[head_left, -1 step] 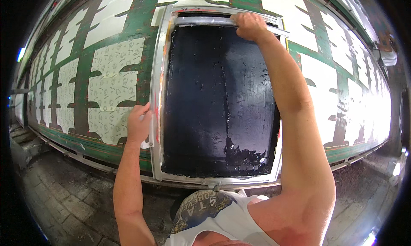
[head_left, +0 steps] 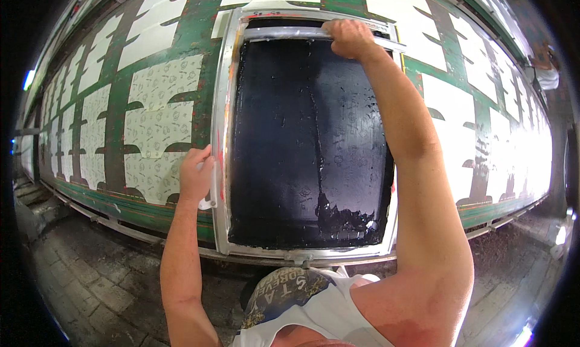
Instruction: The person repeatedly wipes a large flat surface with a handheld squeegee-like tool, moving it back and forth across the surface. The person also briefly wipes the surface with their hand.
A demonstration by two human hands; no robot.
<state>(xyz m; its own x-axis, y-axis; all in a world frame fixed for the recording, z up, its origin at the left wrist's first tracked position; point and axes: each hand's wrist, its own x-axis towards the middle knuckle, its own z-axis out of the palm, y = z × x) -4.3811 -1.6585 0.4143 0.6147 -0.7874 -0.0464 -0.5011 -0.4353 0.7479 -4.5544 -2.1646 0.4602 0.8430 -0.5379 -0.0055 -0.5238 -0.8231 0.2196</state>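
Observation:
A silk-screen frame (head_left: 222, 171) of pale metal lies in front of me, its mesh coated with glossy black ink (head_left: 278, 141). Across the far end runs a long metal squeegee (head_left: 278, 32), with a strip of ink behind it. My right hand (head_left: 351, 38) is closed over the squeegee right of its middle; its lower edge meets the ink. At the frame's left side, my left hand (head_left: 197, 173) is closed around a pale side handle (head_left: 208, 204), partly hidden by my fingers. Thick ink gathers at the near right of the mesh.
A long green printing table (head_left: 205, 114) stretches both ways beneath the frame. Rows of white cut pieces lie on it; those at left (head_left: 158, 129) bear a small print, those at right (head_left: 450, 129) look plain. Another person (head_left: 547, 75) stands at the far right. Paved floor (head_left: 103, 286) lies below.
The squeegee has slid slightly toward me with my right hand, so the ink strip behind it shows wider. My left hand stays in place on the side handle.

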